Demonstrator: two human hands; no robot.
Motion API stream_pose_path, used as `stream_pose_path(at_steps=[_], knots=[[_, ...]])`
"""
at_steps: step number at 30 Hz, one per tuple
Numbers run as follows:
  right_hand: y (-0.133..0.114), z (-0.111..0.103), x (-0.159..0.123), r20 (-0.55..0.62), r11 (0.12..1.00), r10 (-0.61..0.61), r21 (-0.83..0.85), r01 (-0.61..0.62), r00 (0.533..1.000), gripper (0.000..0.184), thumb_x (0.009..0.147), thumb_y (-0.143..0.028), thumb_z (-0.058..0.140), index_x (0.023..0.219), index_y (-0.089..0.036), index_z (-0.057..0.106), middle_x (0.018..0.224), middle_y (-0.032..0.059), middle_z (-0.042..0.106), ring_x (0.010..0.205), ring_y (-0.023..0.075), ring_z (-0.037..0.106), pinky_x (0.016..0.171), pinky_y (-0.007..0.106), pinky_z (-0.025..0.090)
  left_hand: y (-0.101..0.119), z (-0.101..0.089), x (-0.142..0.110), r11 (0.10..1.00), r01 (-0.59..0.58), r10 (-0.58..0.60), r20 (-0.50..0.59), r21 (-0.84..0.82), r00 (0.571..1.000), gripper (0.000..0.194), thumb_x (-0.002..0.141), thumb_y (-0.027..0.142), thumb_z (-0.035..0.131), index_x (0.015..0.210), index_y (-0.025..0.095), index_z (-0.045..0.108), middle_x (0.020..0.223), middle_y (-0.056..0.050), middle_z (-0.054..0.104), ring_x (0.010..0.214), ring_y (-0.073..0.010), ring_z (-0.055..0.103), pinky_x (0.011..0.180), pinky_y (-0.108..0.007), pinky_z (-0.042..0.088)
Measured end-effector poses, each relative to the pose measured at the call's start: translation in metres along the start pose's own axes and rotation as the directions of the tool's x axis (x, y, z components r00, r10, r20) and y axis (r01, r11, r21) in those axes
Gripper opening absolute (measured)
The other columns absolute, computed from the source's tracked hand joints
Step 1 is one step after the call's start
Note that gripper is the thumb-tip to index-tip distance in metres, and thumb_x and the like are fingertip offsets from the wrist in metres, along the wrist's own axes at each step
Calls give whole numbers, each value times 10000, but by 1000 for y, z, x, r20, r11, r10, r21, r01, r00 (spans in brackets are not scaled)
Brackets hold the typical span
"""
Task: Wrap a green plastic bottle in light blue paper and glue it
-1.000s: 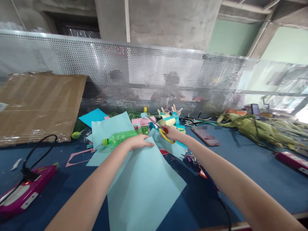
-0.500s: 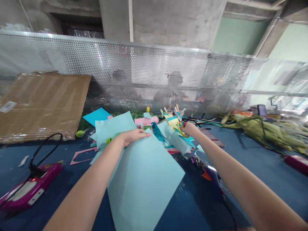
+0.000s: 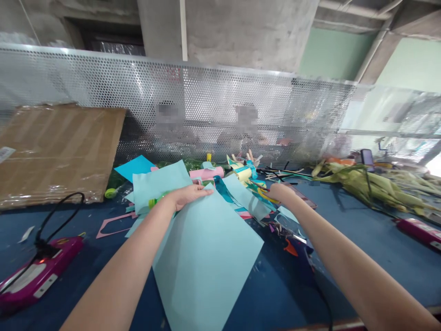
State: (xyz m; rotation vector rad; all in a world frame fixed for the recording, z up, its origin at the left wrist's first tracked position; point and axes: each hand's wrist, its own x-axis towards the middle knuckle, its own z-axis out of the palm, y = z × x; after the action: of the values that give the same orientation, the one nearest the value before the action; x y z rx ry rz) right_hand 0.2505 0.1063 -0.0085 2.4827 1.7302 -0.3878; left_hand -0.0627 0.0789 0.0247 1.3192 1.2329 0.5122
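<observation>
My left hand (image 3: pixel 189 195) is closed on the upper edge of a large light blue sheet of paper (image 3: pixel 208 257), thumb on top. The sheet slopes down towards me, its lower part reaching the bottom of the view. In my right hand (image 3: pixel 280 192) is a pair of scissors with yellow handles (image 3: pixel 270 198); their blades point left and are apart from the sheet. Between the hands lies a curled light blue paper strip (image 3: pixel 248 198). Behind it are a pink roll (image 3: pixel 206 173) and a pale yellow roll with blue trim (image 3: pixel 244 174).
Left, a brown cardboard sheet (image 3: pixel 62 151) leans on a perforated metal screen (image 3: pixel 206 96); people sit behind the screen. A magenta power strip (image 3: pixel 65 250) with a black cable stands at left, another power strip (image 3: pixel 422 232) at right. Green husks (image 3: pixel 365 184) and a phone (image 3: pixel 367 159) lie at right.
My right hand has lowered the scissors from an upright tilt to nearly flat, moving slightly nearer the paper strip. My left hand keeps hold of the sheet. The whole view has shifted a little.
</observation>
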Motion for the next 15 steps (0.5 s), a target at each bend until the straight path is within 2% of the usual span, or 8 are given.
stream_pose_path(at_steps=[4,11,15], knots=[[6,2,5,-61,1000,23,10,-23,998,326,941,-332,584,1226,-175,570,1238,91,593,1031,227,621,859,438,534,0,-1,-2,1000,3,-3,14,0,1000,536,621,492,817,1029,183,655,1001,-92,745,942,-285,707,742,-322,585],[17,14,9,13,998,30,46,-30,999,314,942,-325,584,1215,-171,574,1209,86,607,994,215,633,830,418,548,-2,-2,1,1000,8,-9,36,16,999,470,649,492,801,990,200,664,1041,-77,741,968,-278,701,747,-312,585],[14,12,12,-16,999,18,50,-18,1000,319,942,-329,583,1220,-173,573,1223,89,601,1011,220,628,844,427,542,-3,-1,1,999,8,-9,18,32,1000,498,652,499,798,1025,203,654,1103,-87,722,1004,-283,690,766,-311,580]])
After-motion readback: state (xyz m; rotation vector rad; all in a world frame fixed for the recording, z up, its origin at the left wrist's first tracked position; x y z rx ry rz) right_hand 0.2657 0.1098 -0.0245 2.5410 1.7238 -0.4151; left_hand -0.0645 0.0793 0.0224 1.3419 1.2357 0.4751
